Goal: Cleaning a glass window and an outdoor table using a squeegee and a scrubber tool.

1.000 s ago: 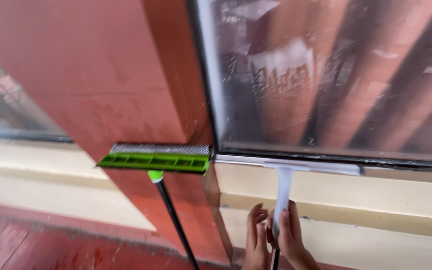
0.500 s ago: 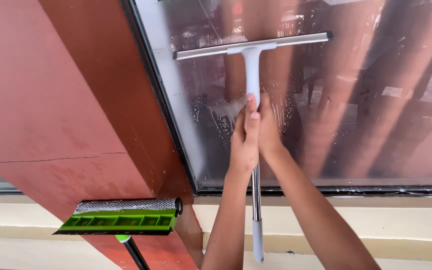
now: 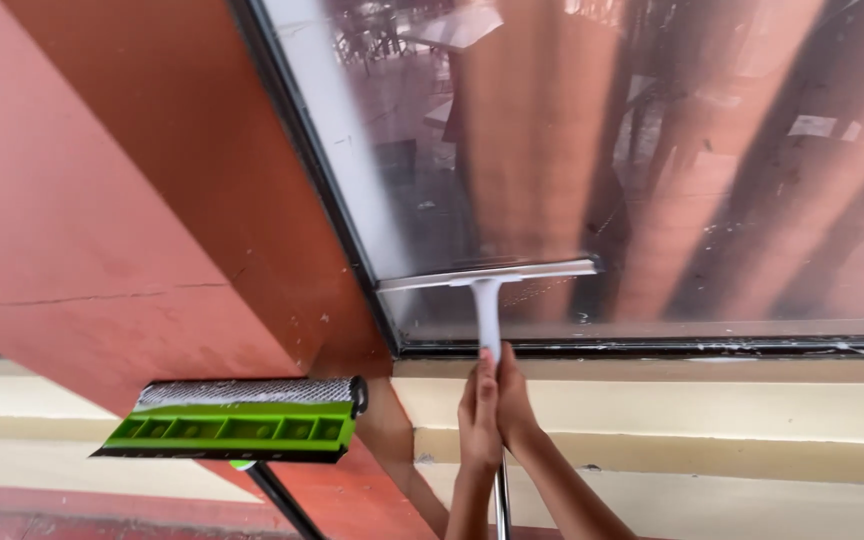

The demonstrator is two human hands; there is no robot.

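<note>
— What is that person doing?

— Wiping the window glass (image 3: 672,150) with a white squeegee (image 3: 487,278). The rubber blade lies flat on the glass, low down, just above the dark bottom frame (image 3: 672,347).

— How are the hands?

— Both are wrapped tight around the handle, one against the other. The left hand (image 3: 475,425) is a bit lower, and the right hand (image 3: 515,402) is beside it, fingers closed on the pole.

— So which part is this?

— I think it is the bottom end of one stripe. There is hardly any glass left under the blade. A next stripe would need the blade set up high, beside the clean part.

— What is that green thing?

— A green scrubber (image 3: 237,428) on a black stick. It leans by the red pillar (image 3: 102,200), and nobody is touching it.

— Can you see everything?

— No. The pole and both arms are cut off at the bottom. The glass shines back the pillars, so I cannot tell which spots are wet.
</note>
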